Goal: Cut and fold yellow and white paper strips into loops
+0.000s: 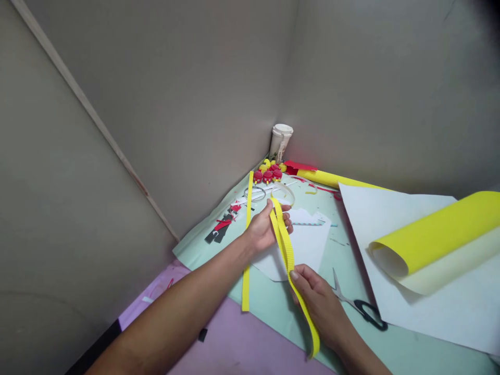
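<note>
A long ribbed yellow paper strip (287,251) is looped at its far end and hangs between my hands. My left hand (263,226) pinches the looped end between thumb and fingers. Lower down, my right hand (314,297) grips the strip, and its loose tail curls past the wrist toward the table's front. Left of my left hand, a second flat yellow strip (246,286) lies on the table, partly behind my forearm. Under the hands is a sheet of white paper (312,245) with a striped straw (307,224) on it. Scissors (359,304) lie slightly open beside my right hand.
A white lidded cup (281,138) stands in the corner behind small red and yellow round pieces (267,176). Black and red scraps (221,232) lie at the left. Rolled yellow paper (441,234) rests on a large white sheet (441,317) at the right. Walls close off the back.
</note>
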`<state>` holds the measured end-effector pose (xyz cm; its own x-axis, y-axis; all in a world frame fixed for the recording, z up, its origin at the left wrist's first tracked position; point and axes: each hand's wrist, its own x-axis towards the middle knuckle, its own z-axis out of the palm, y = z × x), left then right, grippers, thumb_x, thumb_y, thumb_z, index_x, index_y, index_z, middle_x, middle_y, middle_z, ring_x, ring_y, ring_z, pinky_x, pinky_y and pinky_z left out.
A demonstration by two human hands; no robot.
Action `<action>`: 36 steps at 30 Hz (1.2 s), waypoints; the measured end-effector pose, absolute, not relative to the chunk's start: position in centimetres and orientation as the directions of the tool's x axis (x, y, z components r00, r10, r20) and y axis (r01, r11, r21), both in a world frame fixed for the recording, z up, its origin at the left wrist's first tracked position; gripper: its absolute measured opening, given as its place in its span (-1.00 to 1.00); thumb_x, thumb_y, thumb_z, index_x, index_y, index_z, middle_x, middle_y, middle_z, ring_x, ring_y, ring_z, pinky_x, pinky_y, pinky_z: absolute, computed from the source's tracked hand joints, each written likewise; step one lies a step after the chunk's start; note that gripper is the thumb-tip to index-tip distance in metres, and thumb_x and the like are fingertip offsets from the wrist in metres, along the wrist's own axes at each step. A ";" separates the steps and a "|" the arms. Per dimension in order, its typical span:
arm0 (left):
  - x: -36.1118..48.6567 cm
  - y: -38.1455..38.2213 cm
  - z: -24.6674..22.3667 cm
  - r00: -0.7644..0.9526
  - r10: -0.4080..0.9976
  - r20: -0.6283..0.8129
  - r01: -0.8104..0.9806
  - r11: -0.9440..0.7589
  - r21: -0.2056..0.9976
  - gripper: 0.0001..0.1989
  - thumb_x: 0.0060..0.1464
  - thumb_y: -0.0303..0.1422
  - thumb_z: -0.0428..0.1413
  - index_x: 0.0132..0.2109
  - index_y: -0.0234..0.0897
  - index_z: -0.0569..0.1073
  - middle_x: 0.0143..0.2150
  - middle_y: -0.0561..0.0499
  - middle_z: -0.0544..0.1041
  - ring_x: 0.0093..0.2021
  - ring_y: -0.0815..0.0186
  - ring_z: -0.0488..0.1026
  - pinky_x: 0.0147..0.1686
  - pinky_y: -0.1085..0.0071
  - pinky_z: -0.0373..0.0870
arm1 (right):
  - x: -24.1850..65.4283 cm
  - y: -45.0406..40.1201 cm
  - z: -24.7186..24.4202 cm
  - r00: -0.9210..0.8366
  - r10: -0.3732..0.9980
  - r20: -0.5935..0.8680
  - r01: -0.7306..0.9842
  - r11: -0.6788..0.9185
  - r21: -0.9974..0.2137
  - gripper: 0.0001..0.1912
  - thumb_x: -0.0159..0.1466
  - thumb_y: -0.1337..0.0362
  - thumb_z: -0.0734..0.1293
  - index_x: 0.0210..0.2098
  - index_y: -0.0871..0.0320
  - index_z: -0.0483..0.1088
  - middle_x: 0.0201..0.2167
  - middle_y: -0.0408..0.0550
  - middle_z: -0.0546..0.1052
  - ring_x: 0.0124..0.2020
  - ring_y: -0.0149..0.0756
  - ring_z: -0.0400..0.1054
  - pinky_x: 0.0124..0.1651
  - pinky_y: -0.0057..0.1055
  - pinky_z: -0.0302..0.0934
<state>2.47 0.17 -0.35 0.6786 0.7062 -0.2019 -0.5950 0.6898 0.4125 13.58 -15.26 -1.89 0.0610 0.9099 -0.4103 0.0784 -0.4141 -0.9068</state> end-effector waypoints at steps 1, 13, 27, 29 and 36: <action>2.5 0.2 -0.4 0.684 0.701 -0.204 -0.599 0.698 0.392 -0.51 0.32 -0.08 -0.17 -0.23 -0.41 0.44 -0.47 -0.01 0.33 -0.48 0.40 0.34 -0.38 0.44 0.39 | 13.6 -15.3 -1.9 0.061 0.909 -0.412 0.086 -0.416 -0.905 -0.60 0.20 -0.14 0.27 -0.42 0.07 0.27 -0.64 -0.29 0.28 -0.62 -0.44 0.06 -0.54 -0.49 -0.05; 2.5 0.7 -0.8 0.591 0.775 -0.226 -0.615 0.613 0.496 -0.61 0.31 -0.16 -0.06 -0.30 -0.39 0.44 -0.47 0.01 0.35 -0.48 0.41 0.37 -0.36 0.46 0.41 | 13.6 -15.4 -1.9 0.073 0.906 -0.416 0.114 -0.422 -0.899 -0.61 0.18 -0.15 0.27 -0.42 0.06 0.29 -0.64 -0.27 0.30 -0.62 -0.41 0.09 -0.55 -0.48 -0.01; 2.1 0.8 -0.4 0.633 0.751 -0.187 -0.675 0.654 0.343 -0.51 0.27 0.02 -0.15 -0.36 -0.32 0.32 -0.52 0.08 0.24 -0.56 0.45 0.24 -0.51 0.52 0.31 | 13.5 -15.4 -1.6 0.066 0.903 -0.425 0.175 -0.430 -0.886 -0.67 0.25 -0.07 0.24 -0.38 0.06 0.30 -0.62 -0.26 0.30 -0.59 -0.41 0.08 -0.52 -0.47 -0.03; 2.1 0.7 -0.2 0.628 0.755 -0.185 -0.677 0.649 0.347 -0.50 0.25 0.04 -0.15 -0.36 -0.31 0.31 -0.54 0.12 0.18 -0.60 0.47 0.17 -0.57 0.56 0.25 | 13.5 -15.4 -1.6 0.071 0.904 -0.421 0.193 -0.426 -0.884 -0.67 0.25 -0.08 0.23 -0.38 0.06 0.30 -0.62 -0.27 0.30 -0.59 -0.41 0.08 -0.52 -0.48 -0.03; 2.0 0.7 0.0 0.615 0.766 -0.190 -0.674 0.635 0.379 -0.46 0.19 0.11 -0.15 -0.46 -0.28 0.18 -0.48 0.07 0.20 -0.58 0.48 0.17 -0.65 0.62 0.17 | 13.3 -15.4 -1.4 0.071 0.911 -0.407 0.237 -0.412 -0.880 -0.66 0.25 -0.07 0.22 -0.40 0.08 0.30 -0.62 -0.27 0.30 -0.60 -0.42 0.09 -0.52 -0.50 -0.01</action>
<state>1.97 0.69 0.01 0.6147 0.7656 -0.1897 -0.6735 0.6346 0.3789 13.32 -15.43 -1.36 0.0711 0.9106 -0.4071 0.2374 -0.4119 -0.8798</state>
